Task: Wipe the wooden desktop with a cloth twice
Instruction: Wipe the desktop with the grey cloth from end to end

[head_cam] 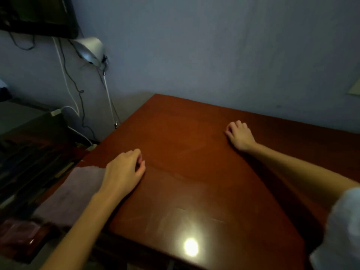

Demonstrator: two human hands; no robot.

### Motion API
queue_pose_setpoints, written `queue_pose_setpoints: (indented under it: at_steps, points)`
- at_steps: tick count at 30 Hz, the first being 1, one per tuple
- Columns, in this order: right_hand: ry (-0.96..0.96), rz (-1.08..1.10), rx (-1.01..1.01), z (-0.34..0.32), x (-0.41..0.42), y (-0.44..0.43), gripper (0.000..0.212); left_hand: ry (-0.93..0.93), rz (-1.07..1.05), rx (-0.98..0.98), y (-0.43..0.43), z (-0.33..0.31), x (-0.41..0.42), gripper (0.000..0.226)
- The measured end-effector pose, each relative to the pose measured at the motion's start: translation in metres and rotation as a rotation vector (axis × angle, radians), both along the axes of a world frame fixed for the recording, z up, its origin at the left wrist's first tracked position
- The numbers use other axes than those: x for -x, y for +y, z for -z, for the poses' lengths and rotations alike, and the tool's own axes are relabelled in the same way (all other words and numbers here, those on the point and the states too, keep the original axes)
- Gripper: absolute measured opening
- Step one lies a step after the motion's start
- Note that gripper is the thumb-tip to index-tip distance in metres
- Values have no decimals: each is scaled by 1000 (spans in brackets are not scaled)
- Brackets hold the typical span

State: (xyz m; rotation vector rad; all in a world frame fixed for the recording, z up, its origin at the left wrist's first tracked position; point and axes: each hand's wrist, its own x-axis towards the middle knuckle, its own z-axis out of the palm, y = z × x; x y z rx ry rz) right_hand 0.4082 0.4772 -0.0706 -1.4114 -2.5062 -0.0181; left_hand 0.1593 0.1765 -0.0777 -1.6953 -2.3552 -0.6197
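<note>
Desktop (194, 152): wooden, red-brown, glossy. It fills the centre and right of the view. The far edge runs L-to-R along the wall (214, 45). The L edge runs from the far corner toward near-L. The R end is cut by the frame, so the long axis can't be confirmed. Surface has faint streaks and scuffs near the front edge, plus a bright round glare spot (191, 247) near-centre.

Wall: plain, grey-blue, directly behind the desktop.

Cloth (78, 188): dull purple-grey, flat, roughly rectangular. It lies on the near-L part of the desktop at the L edge. Long axis runs far-R to near-L, approx. parallel to that edge. The far edge is slightly ragged and the R edge is hidden under the L forearm. Whether the near-L end overhangs the edge can't be told (dim, blurred).

Screen (35, 14): dark panel, far L, top corner.

L hand (124, 170): palm down on the desktop, just R of the cloth's far-R corner. Fingers are curled under, with the thumb close to the fingertips. The tips sit over bare wood. Whether it has hold of the cloth can't be told, as the wrist covers the cloth edge.

R hand (240, 136): palm down on bare wood, far-R of centre, well apart from the L hand and the cloth. Fingers are curled in with tips on the surface and nothing held. The forearm leads back to a pale sleeve (346, 230) at near-R.

Lamp (89, 48): pale conical shade, far L, tilted. A thin rod runs down from it to the desktop's L edge.

Cables (78, 90): dark and white, hanging on the wall below the screen.
</note>
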Motion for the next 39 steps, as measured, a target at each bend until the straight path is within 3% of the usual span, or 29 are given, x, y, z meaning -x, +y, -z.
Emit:
queue_pose_setpoints:
  at_steps: [2, 4, 9, 13, 15, 17, 19, 24, 28, 31, 33, 36, 39]
  points:
    - [8, 124, 5, -3, 20, 14, 31, -14, 18, -8, 4, 2, -10, 12]
    - [-2, 77, -14, -2, 56, 5, 34, -25, 26, -20, 6, 3, -16, 11]
    - [-15, -478, -34, 7, 118, -117, 26, -21, 2, -53, 6, 4, -21, 12]
    - [30, -880, 17, 6, 59, -192, 19, -57, -20, -85, 3, 6, -19, 13]
    - [34, -834, 36, 7, 19, -172, 27, -58, -13, -82, 2, 6, -20, 13]
    - [42, -629, 1, 7, -10, -130, 36, -42, -18, -72, 4, 5, -21, 12]
    - [16, -390, -7, 5, -25, -86, 29, -26, -24, -64, 5, 4, -23, 12]
    - [-9, -151, -34, 4, 26, -56, 25, -42, -35, -57, 3, 3, -25, 12]
    - [-2, -403, -25, 7, 67, -138, 23, -64, -32, -38, 1, 0, -25, 10]
    - [45, -730, 2, 7, 35, -216, 18, -71, -34, -37, 0, 2, -25, 11]
    - [43, -801, 76, 6, -6, -222, 22, -58, -20, -51, 0, 3, -23, 12]
    - [52, -519, 40, 5, -61, -168, 27, -37, 0, -48, 1, 2, -24, 12]
    - [24, -135, 68, -4, -86, -101, 18, -28, 6, -50, 1, 2, -27, 12]
